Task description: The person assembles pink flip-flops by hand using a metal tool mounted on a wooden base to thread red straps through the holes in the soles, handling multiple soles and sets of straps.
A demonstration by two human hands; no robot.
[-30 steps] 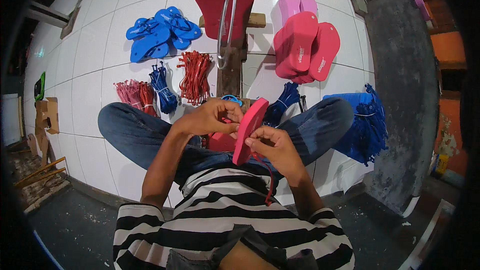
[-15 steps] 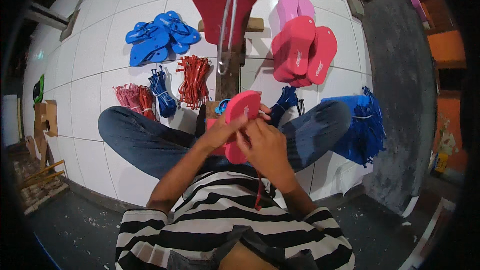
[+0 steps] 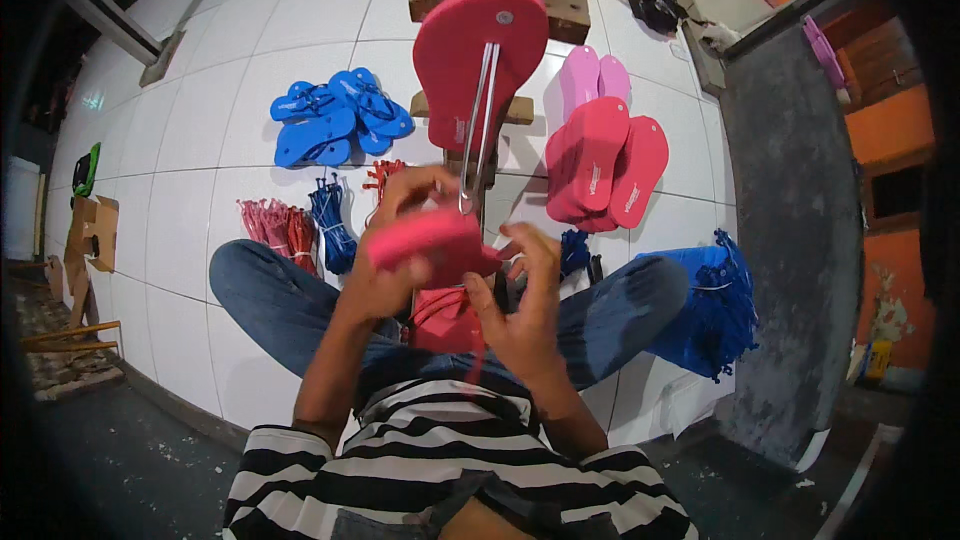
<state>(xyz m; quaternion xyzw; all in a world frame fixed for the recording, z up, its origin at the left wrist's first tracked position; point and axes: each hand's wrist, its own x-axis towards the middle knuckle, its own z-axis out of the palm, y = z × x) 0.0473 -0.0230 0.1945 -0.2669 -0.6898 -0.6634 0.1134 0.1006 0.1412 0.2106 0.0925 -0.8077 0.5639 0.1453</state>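
Note:
My left hand (image 3: 405,275) grips a pinkish-red flip-flop sole (image 3: 425,235), tilted and blurred by motion over my lap. Close to the sole's right end is my right hand (image 3: 525,310), its thumb and index finger spread apart; whether it touches the sole I cannot tell. A thin red strap (image 3: 475,360) dangles below, smeared. Under my hands lies another red sole (image 3: 445,330). Just beyond, a bent metal rod tool (image 3: 480,130), like a long narrow loop, lies along a large red sole (image 3: 480,40) on a wooden stand (image 3: 555,15).
Blue flip-flops (image 3: 340,115) lie on the white tiles at left, with bundled pink straps (image 3: 270,223) and blue straps (image 3: 332,225) nearer. Stacked red soles (image 3: 595,155) and pink soles (image 3: 580,80) stand right. More blue straps (image 3: 715,310) lie beside my right knee.
The sole has gone from upright to tilted sideways and moved left with my left hand. My right hand has come off its face, fingers spreading. The head view has shifted, showing more beyond the stand.

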